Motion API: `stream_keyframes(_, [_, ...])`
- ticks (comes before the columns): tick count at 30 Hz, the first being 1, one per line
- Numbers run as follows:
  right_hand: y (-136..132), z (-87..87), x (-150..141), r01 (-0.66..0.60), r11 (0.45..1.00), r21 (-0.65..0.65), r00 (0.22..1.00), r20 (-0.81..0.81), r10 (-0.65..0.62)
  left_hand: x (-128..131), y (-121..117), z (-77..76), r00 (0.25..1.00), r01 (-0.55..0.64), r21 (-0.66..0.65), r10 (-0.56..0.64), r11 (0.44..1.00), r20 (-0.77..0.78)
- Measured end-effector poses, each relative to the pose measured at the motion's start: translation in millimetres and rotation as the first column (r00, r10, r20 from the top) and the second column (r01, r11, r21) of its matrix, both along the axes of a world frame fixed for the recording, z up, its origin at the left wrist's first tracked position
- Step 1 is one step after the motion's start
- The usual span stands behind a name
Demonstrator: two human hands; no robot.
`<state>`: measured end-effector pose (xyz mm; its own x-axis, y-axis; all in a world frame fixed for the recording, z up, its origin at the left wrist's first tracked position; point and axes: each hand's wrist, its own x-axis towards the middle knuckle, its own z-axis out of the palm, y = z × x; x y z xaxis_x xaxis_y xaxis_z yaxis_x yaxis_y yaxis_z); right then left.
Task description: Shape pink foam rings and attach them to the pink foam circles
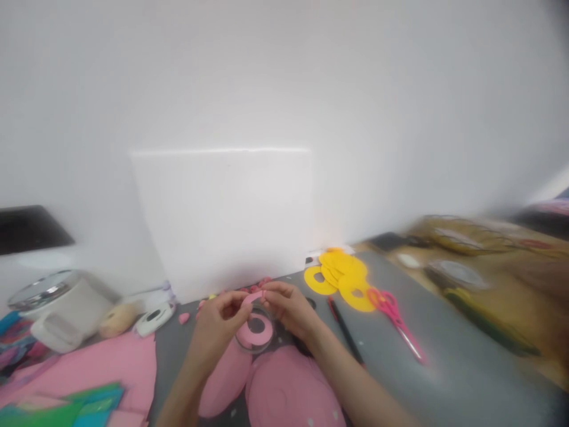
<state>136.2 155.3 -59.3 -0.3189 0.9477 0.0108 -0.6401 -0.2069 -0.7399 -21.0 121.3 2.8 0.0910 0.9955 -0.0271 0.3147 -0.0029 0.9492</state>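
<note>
My left hand [219,320] and my right hand [293,309] meet at the centre, fingertips pinched on a small pink strip [253,296], one hand at each end. The strip looks like paper or foam; blur hides which. Just below the fingers lies a pink ring [262,338], with a clear round rim [251,350] around it, perhaps a tape roll. Nearer to me are large pink discs [291,391], partly under my right forearm, and another pink disc [226,379] by my left wrist.
Yellow rings [340,273] lie in a pile to the right, touching pink scissors [400,325]. A dark pen [345,331] rests beside my right forearm. On the left are a white mug [73,311], a white oval device [155,319] and pink sheets [120,362]. A white board [231,219] leans behind.
</note>
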Motion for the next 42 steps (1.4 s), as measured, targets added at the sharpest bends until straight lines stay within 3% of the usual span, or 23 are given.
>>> stream_keyframes(11, [0.4, -2.9, -0.8, -0.014, 1.000, 0.016, 1.000, -0.008, 0.015, 8.1, -2.2, -1.3, 0.998, 0.062, -0.025, -0.061, 0.998, 0.028])
stream_keyframes(20, [1.5, -1.3, 0.4, -0.018, 1.000, -0.004, 1.000, -0.011, 0.018, 13.0, -1.3, 3.1, 0.997, -0.037, -0.045, 0.040, 0.998, 0.065])
stream_keyframes(25, [2.6, -3.5, 0.6, -0.001, 1.000, 0.005, 1.000, 0.013, 0.001, 10.8, -0.1, -1.8, 0.994, 0.005, -0.066, 0.002, 0.998, 0.111])
stream_keyframes(36, [1.0, -2.6, 0.2, 0.047, 0.997, -0.063, 0.999, 0.028, -0.046, 16.5, -4.0, -3.4, 0.997, 0.047, -0.143, -0.038, 0.989, 0.062])
stream_keyframes(42, [1.2, -1.4, 0.1, 0.041, 0.997, -0.070, 0.999, 0.039, -0.038, 10.8, -2.2, 0.1, 1.000, -0.007, -0.074, 0.008, 0.997, 0.014])
